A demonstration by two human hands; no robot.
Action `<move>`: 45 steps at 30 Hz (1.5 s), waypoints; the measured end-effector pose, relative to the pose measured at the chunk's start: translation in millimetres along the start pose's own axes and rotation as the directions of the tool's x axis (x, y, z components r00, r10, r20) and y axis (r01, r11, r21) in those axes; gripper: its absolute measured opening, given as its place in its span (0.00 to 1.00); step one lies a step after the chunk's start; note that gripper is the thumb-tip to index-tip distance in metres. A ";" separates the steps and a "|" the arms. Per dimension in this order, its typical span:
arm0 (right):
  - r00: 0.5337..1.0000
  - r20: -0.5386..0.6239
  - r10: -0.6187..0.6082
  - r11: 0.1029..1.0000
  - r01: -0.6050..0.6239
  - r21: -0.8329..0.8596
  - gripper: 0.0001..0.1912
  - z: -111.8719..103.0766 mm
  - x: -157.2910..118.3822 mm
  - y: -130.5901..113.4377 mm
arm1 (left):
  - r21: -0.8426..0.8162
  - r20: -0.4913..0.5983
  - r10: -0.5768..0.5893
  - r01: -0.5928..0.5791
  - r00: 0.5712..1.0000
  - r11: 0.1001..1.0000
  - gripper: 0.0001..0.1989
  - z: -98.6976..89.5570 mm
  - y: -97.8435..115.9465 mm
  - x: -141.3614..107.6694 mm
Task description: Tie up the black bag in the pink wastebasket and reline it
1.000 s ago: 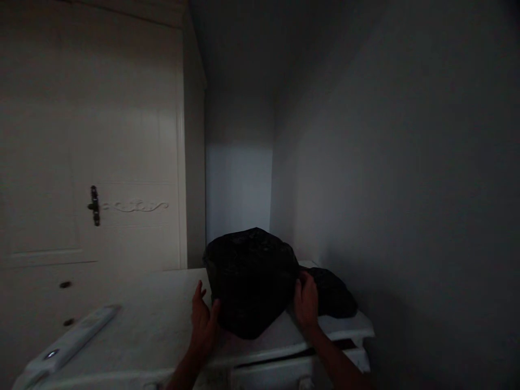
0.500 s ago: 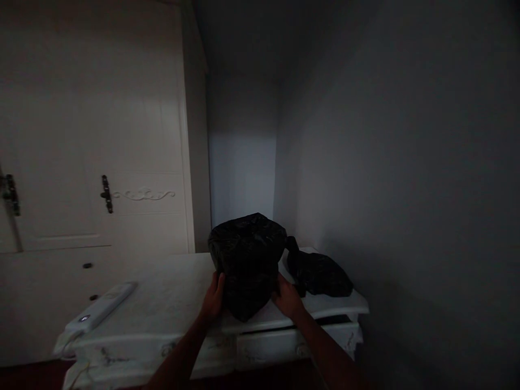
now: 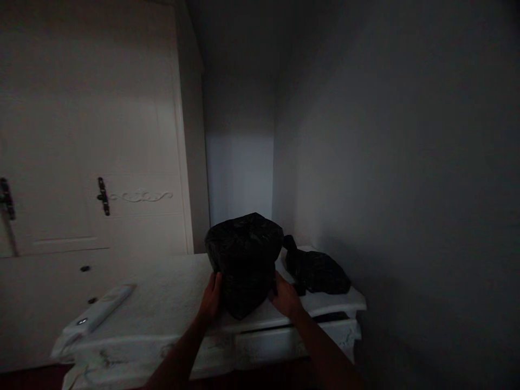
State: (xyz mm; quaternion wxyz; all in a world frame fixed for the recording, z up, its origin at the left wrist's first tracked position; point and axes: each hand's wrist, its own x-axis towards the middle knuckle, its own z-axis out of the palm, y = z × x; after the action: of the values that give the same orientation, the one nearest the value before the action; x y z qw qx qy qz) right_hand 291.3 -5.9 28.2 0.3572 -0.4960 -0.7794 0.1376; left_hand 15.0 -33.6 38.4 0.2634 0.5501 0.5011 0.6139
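A bulky black plastic bag [image 3: 246,254], wide at the top and narrower below, stands at the front of a white dresser top [image 3: 174,292]. My left hand [image 3: 211,297] presses against its left side, the thumb against the plastic. On the opposite side my right hand [image 3: 284,295] grips the bag low down, its fingertips partly hidden. Whatever is inside the bag cannot be seen. Just right of it lies a second, flatter black plastic bag [image 3: 319,271] with a knotted end, apart from my right hand.
A long white power strip [image 3: 99,314] lies along the dresser's left edge. Below the top, a drawer [image 3: 272,344] sits slightly out. A white wardrobe [image 3: 142,130] stands at the left, and a grey wall [image 3: 390,162] borders the right. The room is dim.
The view has shifted slightly, so everything sits a little further left. Both hands keep the same hold on the bag, which shows no clear movement on the dresser.
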 end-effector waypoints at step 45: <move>1.000 -0.003 0.002 0.999 -0.001 0.044 0.39 2.8 -0.8 2.3 | 0.061 -0.054 -0.076 0.079 0.996 0.995 0.40 -2.6 -3.8 0.4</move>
State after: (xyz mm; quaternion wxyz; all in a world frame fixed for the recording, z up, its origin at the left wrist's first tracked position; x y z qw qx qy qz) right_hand 291.2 -5.2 24.6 0.3692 -0.4887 -0.7753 0.1544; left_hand 11.5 -32.8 35.4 0.2563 0.5221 0.5479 0.6012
